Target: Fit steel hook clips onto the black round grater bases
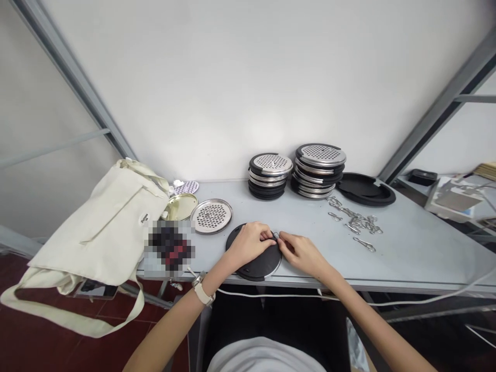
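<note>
A round black disc (258,267) with a metal rim lies near the table's front edge. Across its top rests my left hand (251,242), the fingers closed at the disc's far right edge. My right hand (301,252) is at that same edge, thumb and fingers pinched on a small wire spring clip (276,235). Whether the clip passes through the disc is hidden by the fingertips. To the right lies a loose pile of metal spring clips (358,221), with a single clip (365,244) nearer to me.
Two stacks of perforated metal and black discs, one left (270,176) and one right (320,170), stand by the wall. A black round tray (366,190) sits beside them. On the left are a grater disc (212,216), a gold lid (181,206) and a cream bag (104,222). A white cable (279,295) runs along the front edge.
</note>
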Motion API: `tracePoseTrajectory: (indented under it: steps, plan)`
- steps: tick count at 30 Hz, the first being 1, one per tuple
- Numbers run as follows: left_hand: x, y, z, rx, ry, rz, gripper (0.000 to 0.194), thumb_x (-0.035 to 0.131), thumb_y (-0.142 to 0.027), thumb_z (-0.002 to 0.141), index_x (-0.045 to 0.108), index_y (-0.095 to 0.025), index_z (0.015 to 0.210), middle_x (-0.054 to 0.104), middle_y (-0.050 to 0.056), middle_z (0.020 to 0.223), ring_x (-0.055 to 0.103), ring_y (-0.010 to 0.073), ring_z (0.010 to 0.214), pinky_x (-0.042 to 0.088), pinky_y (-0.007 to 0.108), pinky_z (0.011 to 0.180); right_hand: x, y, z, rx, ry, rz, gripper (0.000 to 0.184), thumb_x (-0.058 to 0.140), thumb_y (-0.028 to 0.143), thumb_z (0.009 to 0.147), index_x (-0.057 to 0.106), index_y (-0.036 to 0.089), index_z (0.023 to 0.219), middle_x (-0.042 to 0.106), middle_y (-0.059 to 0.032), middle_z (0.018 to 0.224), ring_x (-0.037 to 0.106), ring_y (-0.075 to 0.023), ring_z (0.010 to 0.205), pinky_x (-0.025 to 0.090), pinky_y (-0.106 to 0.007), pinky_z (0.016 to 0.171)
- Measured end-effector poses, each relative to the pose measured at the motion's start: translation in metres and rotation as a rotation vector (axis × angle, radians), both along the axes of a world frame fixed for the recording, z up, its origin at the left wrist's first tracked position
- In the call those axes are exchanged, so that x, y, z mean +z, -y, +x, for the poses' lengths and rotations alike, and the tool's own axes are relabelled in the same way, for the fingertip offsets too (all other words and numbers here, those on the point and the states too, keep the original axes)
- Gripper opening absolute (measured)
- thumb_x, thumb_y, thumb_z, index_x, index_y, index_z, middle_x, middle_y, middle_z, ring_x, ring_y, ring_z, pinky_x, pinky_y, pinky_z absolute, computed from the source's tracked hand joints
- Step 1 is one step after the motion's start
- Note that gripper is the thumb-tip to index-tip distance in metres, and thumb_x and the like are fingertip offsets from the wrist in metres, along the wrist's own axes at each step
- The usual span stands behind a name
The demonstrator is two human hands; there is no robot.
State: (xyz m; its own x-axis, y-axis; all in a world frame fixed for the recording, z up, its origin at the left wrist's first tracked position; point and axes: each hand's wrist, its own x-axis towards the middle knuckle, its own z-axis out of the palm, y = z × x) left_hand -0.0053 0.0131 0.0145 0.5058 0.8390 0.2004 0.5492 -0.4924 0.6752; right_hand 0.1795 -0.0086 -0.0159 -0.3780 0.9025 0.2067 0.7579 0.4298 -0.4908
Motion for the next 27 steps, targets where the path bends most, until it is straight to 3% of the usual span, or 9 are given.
tracePoseTrajectory:
  steps: [6,11,17,22,27]
  plan:
    - [-0.009,-0.004,0.012,0.078,0.029,0.025,0.01,0.065,-0.024,0.075,0.059,-0.016,0.076,0.061,0.001,0.079,0.057,0.0129,0.07,0.046,0.025,0.067,0.01,-0.025,0.013,0.145,-0.122,-0.178,0.031,0.034,0.031,0.089,0.044,0.018,0.063,0.046,0.0032,0.058,0.041,-0.0107,0.055,0.03,-0.022,0.053]
    - [-0.004,-0.01,0.008,0.001,-0.073,0.098,0.015,0.061,-0.029,0.077,0.053,-0.018,0.074,0.056,-0.001,0.078,0.052,0.0125,0.068,0.04,0.024,0.061,0.016,-0.041,0.015,0.241,-0.111,-0.268,0.032,0.036,0.03,0.086,0.037,0.018,0.057,0.032,0.0068,0.052,0.029,-0.0082,0.051,0.024,-0.022,0.049]
    - [0.0,-0.039,-0.003,-0.115,-0.177,0.144,0.027,0.059,-0.038,0.079,0.046,-0.017,0.067,0.052,-0.003,0.068,0.047,0.0114,0.064,0.032,0.023,0.058,0.021,-0.062,0.018,0.337,-0.106,-0.348,0.026,0.038,0.029,0.083,0.037,0.018,0.059,0.029,0.0075,0.054,0.026,-0.0071,0.052,0.022,-0.021,0.048]
    - [-0.007,-0.062,0.004,-0.203,-0.216,0.147,0.031,0.061,-0.04,0.076,0.044,-0.017,0.063,0.05,-0.005,0.062,0.042,0.0092,0.055,0.025,0.023,0.052,0.027,-0.087,0.02,0.401,-0.148,-0.499,0.008,0.044,0.023,0.077,0.047,0.017,0.075,0.034,0.0084,0.055,0.027,-0.0064,0.051,0.025,-0.019,0.047]
    - [-0.011,-0.07,0.012,-0.178,-0.245,0.174,0.027,0.061,-0.037,0.076,0.047,-0.017,0.063,0.053,-0.004,0.063,0.043,0.0097,0.055,0.025,0.024,0.053,0.031,-0.107,0.021,0.503,-0.125,-0.625,0.024,0.044,0.021,0.078,0.057,0.012,0.096,0.048,0.0038,0.063,0.038,-0.0066,0.053,0.033,-0.019,0.049]
